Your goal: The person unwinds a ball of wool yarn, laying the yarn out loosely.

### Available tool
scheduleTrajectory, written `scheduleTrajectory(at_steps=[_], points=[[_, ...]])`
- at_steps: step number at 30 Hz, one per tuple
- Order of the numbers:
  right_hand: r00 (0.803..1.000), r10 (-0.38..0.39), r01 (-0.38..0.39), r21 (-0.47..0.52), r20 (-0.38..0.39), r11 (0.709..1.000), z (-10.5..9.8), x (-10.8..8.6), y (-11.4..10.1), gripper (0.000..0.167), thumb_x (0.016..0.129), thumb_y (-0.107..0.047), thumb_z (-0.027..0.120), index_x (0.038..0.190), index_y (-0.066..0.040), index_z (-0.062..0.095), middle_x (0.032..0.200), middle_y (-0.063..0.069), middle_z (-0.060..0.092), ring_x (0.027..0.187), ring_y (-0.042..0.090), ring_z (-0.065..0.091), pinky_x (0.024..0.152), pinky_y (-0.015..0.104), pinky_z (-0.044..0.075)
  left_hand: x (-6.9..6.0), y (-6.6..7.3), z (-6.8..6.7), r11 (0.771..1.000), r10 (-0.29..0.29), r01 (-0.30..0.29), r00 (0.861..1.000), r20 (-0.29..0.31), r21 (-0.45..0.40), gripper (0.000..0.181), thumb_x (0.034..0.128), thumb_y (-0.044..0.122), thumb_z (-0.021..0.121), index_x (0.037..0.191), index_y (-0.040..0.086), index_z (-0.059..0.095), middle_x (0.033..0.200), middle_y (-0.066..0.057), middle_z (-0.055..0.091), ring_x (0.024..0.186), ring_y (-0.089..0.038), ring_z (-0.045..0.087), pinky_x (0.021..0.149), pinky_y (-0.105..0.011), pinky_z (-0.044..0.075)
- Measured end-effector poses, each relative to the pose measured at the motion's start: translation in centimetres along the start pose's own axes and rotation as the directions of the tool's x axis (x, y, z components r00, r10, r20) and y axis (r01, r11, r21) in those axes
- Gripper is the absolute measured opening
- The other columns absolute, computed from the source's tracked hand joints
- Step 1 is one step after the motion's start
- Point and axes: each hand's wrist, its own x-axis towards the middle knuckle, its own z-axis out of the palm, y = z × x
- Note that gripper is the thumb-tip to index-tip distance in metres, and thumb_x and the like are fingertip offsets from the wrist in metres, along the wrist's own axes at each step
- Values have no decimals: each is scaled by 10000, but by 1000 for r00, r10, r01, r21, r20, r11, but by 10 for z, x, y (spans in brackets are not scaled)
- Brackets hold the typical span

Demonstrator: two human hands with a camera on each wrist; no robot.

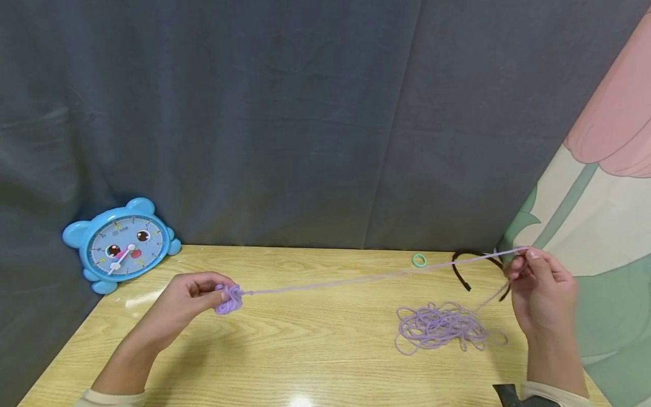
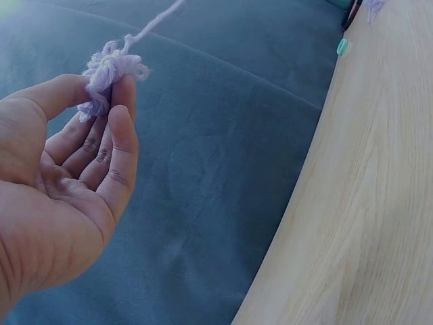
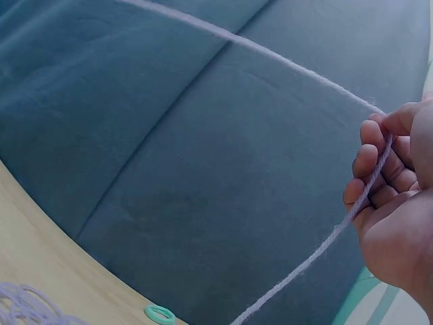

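Note:
Between thumb and fingertips my left hand (image 1: 190,297) pinches a small looped piece of purple yarn work (image 2: 108,71), held above the table at the left. From it a strand of purple yarn (image 1: 325,284) runs nearly straight across to my right hand (image 1: 544,294), raised at the right. There, thumb and forefinger pinch the strand (image 3: 311,74), which continues down across the curled fingers. Below that hand the yarn leads to a loose, tangled heap (image 1: 437,327) on the table. Whether a tool sits inside the looped piece cannot be seen.
A blue bear-shaped clock (image 1: 127,246) stands at the table's back left corner. Near the back right lie a small green ring (image 1: 419,260) and a dark curved band (image 1: 460,274), partly behind the right hand. A dark curtain (image 1: 305,124) hangs behind the wooden table (image 1: 305,350).

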Motion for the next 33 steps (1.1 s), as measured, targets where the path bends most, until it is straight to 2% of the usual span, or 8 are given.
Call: scheduleTrajectory(at_steps=[5,12,16,22,27,30,33], points=[[997,-47,47,12,-56,999,-8,2,-8,266,1028,150,419,891,224,635,710,242,668,616,278,624,567,311,516,-1,0,-3,1000,4,-3,1000,-22,31,208,1015,78,631,1140,-77,690,975,57,768,849,-87,707,753,-272,601],[987,-93,106,95,-132,990,-15,6,-17,252,1023,162,419,895,276,603,689,295,647,574,324,621,540,364,507,-1,-1,-4,1000,27,-27,1000,-16,-2,176,1021,62,614,1127,-43,707,965,47,768,835,-63,683,757,-248,585],[982,-100,113,77,-159,991,-16,6,-16,227,1010,170,448,878,267,604,705,298,653,573,325,629,538,364,536,-1,-2,-4,1000,30,-30,999,-26,-4,164,1017,51,616,1126,-22,715,962,51,761,831,-58,676,745,-235,578],[975,-53,37,-77,-216,996,-17,5,-9,183,995,152,510,901,207,657,781,255,725,678,313,719,666,327,619,1,-3,-2,999,43,-43,999,3,-15,171,1020,46,608,1129,-46,700,959,46,759,822,-66,677,740,-254,586],[966,-18,-38,-210,-257,977,-8,4,-3,140,988,109,563,993,164,692,865,200,768,789,269,774,773,298,632,2,-3,0,1000,26,-26,1000,8,-14,178,1018,61,619,1128,-57,693,953,43,756,823,-67,678,745,-266,592],[976,1,-66,-286,-220,956,2,1,4,135,993,73,585,1027,145,694,890,167,773,827,240,772,815,275,625,2,-4,1,999,31,-31,999,7,-12,190,1015,56,623,1132,-80,685,954,47,754,830,-65,679,744,-258,591],[992,36,-75,-344,-120,936,15,-6,17,150,1008,54,573,1055,131,692,925,146,781,867,220,769,847,266,618,2,-3,2,998,53,-53,998,17,-23,201,1018,41,611,1140,-105,673,969,43,755,843,-70,681,746,-250,589]])
